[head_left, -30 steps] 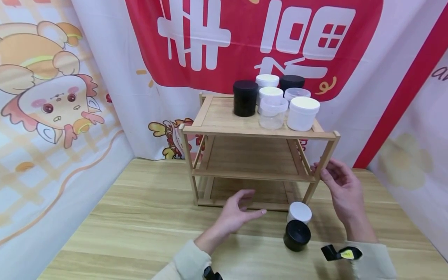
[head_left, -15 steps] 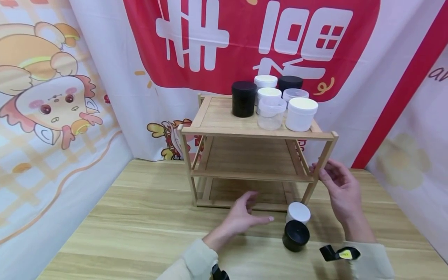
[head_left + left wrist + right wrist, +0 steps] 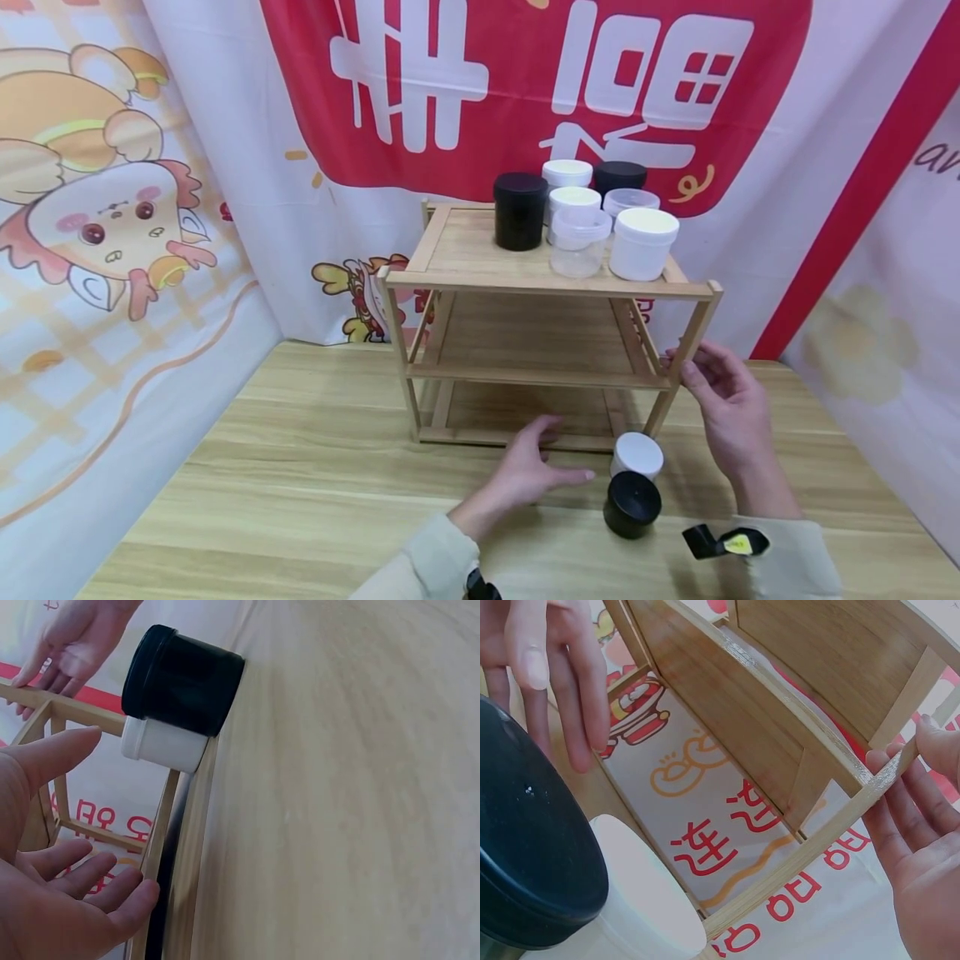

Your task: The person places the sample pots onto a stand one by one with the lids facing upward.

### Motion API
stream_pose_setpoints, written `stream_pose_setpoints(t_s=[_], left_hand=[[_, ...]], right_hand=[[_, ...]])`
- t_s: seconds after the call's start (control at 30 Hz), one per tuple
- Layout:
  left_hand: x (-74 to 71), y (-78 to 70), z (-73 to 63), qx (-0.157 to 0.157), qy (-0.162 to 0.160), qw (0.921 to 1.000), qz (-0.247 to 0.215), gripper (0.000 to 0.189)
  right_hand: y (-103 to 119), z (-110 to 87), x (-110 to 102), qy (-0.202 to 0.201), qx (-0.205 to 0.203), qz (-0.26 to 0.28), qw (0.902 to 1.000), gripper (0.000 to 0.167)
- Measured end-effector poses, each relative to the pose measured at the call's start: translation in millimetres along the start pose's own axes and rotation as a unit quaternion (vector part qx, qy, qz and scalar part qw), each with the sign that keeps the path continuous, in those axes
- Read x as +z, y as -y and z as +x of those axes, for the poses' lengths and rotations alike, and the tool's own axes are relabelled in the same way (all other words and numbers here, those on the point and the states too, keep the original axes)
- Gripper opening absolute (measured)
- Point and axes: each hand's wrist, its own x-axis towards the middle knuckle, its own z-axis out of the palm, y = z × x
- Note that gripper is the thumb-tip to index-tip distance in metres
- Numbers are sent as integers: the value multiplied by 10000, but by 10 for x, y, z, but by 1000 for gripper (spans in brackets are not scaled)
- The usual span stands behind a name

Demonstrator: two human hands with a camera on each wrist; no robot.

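Observation:
A wooden three-tier rack (image 3: 540,379) stands on the table. My right hand (image 3: 731,408) pinches its front right post, thumb on one side and fingers on the other, as the right wrist view shows (image 3: 922,825). In front of the lowest tier my left hand (image 3: 528,467) hovers with fingers spread, holding nothing. To its right, on the table, are a white lidded jar (image 3: 637,456) by the rack's foot and a black jar (image 3: 632,504) just before it. The left wrist view shows the black jar (image 3: 187,682) against the white one (image 3: 165,744).
Several jars crowd the right part of the top tier: a tall black jar (image 3: 520,211), a clear jar (image 3: 580,242) and a white jar (image 3: 643,243) among them. A printed curtain (image 3: 360,179) hangs behind. The wooden table (image 3: 247,483) extends to the left and front.
My left hand has moved a little right, toward the black and white jars on the table. The right hand keeps its hold on the rack's post.

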Motion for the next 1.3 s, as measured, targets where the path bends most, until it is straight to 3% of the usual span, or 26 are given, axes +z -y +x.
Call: stream_pose_setpoints(t_s=[0.5, 0.73, 1.0, 1.3], left_hand=[[203, -17, 53, 296, 139, 9993, -197, 83], [260, -67, 47, 151, 159, 9996, -186, 81], [269, -97, -25, 53, 555, 9984, -70, 69], [271, -88, -64, 37, 847, 9956, -395, 55]], right_hand=[[-11, 2, -2, 11, -38, 92, 9999, 39], [-19, 6, 7, -2, -33, 142, 9999, 38], [-14, 3, 3, -18, 14, -22, 10000, 37], [-15, -11, 13, -83, 43, -44, 9999, 40]])
